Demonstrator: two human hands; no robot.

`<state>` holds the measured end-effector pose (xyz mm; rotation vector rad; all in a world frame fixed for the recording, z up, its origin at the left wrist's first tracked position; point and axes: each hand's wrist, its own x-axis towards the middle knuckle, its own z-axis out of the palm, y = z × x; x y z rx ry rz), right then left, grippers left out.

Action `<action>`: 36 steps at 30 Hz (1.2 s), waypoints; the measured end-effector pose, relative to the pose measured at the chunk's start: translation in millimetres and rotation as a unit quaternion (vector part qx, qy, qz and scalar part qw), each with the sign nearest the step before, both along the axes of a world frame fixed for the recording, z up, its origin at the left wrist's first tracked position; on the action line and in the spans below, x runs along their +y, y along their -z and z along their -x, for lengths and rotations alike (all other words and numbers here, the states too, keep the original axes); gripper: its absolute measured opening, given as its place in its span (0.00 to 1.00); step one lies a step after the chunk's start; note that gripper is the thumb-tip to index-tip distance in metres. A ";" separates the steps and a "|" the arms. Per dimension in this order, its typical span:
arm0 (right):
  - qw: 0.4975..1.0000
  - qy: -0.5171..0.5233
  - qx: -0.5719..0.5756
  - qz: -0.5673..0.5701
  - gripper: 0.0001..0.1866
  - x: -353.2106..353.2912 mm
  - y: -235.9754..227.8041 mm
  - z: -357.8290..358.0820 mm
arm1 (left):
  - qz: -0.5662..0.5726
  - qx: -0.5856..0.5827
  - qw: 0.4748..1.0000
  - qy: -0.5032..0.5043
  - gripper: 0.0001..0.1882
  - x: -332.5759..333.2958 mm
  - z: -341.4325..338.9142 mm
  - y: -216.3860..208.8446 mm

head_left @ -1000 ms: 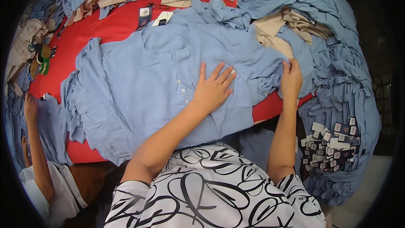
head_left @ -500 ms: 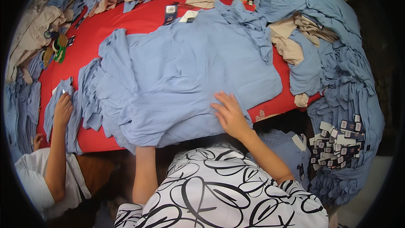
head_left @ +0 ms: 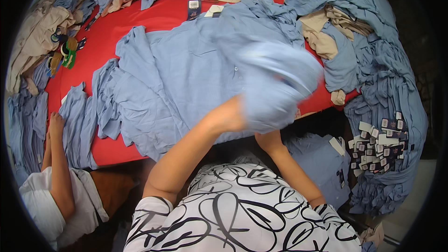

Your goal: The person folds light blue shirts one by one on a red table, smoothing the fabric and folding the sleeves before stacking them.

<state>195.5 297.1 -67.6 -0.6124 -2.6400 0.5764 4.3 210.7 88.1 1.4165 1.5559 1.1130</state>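
Light-blue buttoned shirt (head_left: 175, 77) spread on red-covered desk (head_left: 154, 16), long axis roughly left–right, mostly beyond and left of the hands. Blurred fold hides left hand (head_left: 234, 115), the nearer to its middle; right hand (head_left: 268, 141) below, at the fold's lower edge. Fingers covered: opening, grip can't be told.

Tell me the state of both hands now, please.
Left hand: mostly hidden beneath the light blue cloth shirt; grip cannot be told.
Right hand: fingers hidden behind it; grip unclear.
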 end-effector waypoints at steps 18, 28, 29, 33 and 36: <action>0.922 0.115 0.316 0.194 0.12 139.1 -184.6 -43.7 | -0.212 -0.342 0.807 -0.431 0.11 -166.7 147.6 50.7; 0.889 0.016 0.343 0.305 0.14 158.4 -234.8 -17.9 | -0.269 -0.307 0.881 -0.240 0.15 -173.4 252.5 -78.0; 0.885 0.015 0.350 0.307 0.13 155.2 -235.6 -24.6 | -0.270 -0.287 0.878 -0.272 0.16 -174.6 252.9 -84.0; 0.891 0.031 0.333 0.308 0.13 138.6 -242.6 -65.6 | -0.295 -0.268 0.862 -0.315 0.17 -192.7 277.0 -86.1; 0.923 0.075 0.300 0.230 0.11 75.3 -261.5 -120.5 | -0.287 -0.310 0.817 -0.392 0.20 -189.0 245.5 -97.4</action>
